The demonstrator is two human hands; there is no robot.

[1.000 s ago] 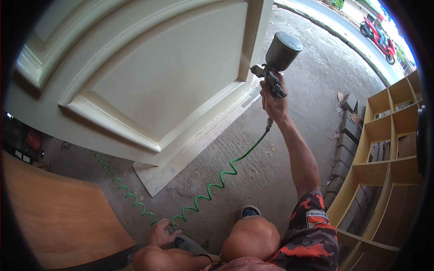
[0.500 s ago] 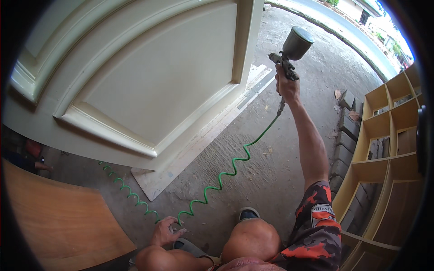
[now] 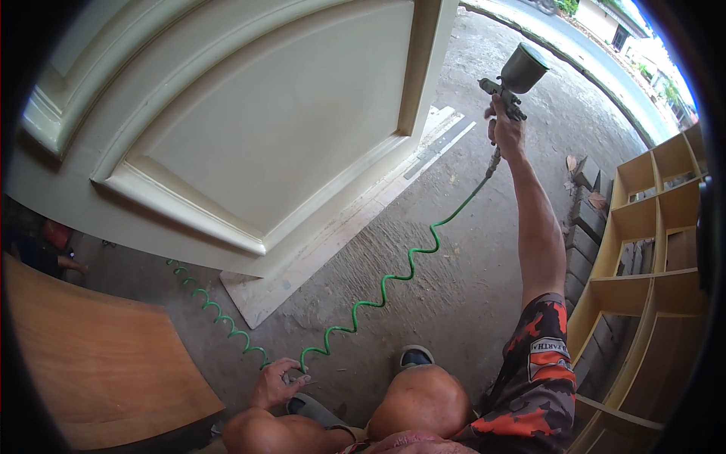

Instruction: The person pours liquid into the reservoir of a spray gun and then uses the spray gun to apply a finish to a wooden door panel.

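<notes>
My right hand (image 3: 508, 135) grips a metal spray gun (image 3: 511, 102) with a cup (image 3: 525, 66) on top, held out at upper right, off the edge of the cream panelled door (image 3: 272, 136). A green coiled hose (image 3: 384, 287) runs from the gun's handle down to my left hand (image 3: 274, 384), low at centre near my knee, whose fingers pinch it; the coils continue up leftward under the door. Pale boards (image 3: 257, 291) lie on the concrete below the door.
A plywood sheet (image 3: 98, 348) lies at lower left, with part of another person (image 3: 45, 257) behind it. A wooden cubby frame (image 3: 639, 231) and grey blocks (image 3: 586, 231) line the right. A street (image 3: 612, 83) runs beyond a kerb at upper right.
My right hand with the spray gun has moved rightward, away from the door's edge, drawing the hose along. My left hand is nearly still. The red scooter on the street has left view.
</notes>
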